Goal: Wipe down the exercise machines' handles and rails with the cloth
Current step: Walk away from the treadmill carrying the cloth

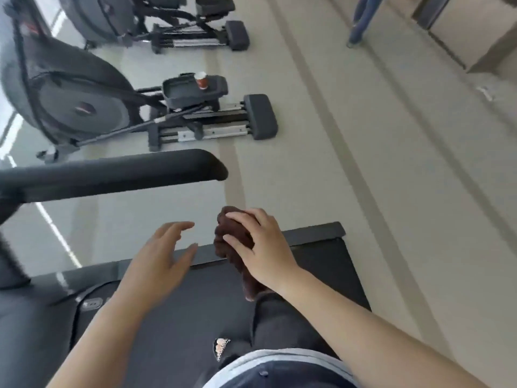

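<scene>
My right hand (263,247) grips a bunched dark brown cloth (232,236) in the air above the treadmill deck (321,264). To its left, my left hand (162,256) hovers with its fingers spread and nothing in it. The treadmill's black padded handrail (117,172) runs across the left side, above and left of both hands, and neither hand touches it. The cloth hangs down below my right palm.
Two elliptical trainers (84,102) stand on the pale floor to the upper left, the nearer one with a paper cup (202,80) on its pedal tray. A person's legs (361,21) show at the top right. My own legs stand on the treadmill belt.
</scene>
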`<action>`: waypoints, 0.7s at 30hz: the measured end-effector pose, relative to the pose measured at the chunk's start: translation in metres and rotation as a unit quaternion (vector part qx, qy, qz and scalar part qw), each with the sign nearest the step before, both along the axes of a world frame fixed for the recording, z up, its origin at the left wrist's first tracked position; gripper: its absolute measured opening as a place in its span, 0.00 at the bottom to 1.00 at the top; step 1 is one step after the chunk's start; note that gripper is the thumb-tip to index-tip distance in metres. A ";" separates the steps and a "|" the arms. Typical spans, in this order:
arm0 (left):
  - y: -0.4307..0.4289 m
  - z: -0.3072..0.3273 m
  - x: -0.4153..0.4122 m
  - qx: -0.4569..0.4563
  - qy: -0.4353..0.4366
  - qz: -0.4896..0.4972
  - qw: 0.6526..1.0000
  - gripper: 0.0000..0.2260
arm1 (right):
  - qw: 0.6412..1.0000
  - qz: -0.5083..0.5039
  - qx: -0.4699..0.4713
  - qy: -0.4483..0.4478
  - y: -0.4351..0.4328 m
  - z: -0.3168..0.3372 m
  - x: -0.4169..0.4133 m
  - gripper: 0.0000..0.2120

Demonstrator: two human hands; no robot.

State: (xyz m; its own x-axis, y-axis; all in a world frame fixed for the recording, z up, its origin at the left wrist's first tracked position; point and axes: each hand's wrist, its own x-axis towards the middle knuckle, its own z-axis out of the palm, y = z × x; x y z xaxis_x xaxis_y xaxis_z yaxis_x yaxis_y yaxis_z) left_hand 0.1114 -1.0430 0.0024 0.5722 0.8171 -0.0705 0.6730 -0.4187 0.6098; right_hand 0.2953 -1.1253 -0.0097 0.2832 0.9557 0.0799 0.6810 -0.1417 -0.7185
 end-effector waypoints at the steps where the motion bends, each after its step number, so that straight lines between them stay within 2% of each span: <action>1: 0.000 0.001 0.023 0.006 0.005 -0.038 0.999 0.16 | 0.999 -0.038 0.003 -0.001 -0.013 0.002 0.016 0.17; 4: -0.011 0.006 0.099 0.015 0.007 -0.151 0.988 0.16 | 0.989 -0.149 0.008 0.005 -0.056 0.008 0.066 0.17; 9: -0.058 0.014 0.226 0.018 0.001 -0.316 0.949 0.16 | 0.950 -0.313 0.021 0.008 -0.146 0.005 0.145 0.17; 15: -0.139 -0.002 0.359 0.001 -0.002 -0.426 0.905 0.15 | 0.899 -0.438 0.007 0.017 -0.252 -0.012 0.238 0.17; 21: -0.210 -0.017 0.472 -0.012 0.006 -0.532 0.847 0.16 | 0.849 -0.527 -0.004 0.029 -0.329 -0.020 0.315 0.17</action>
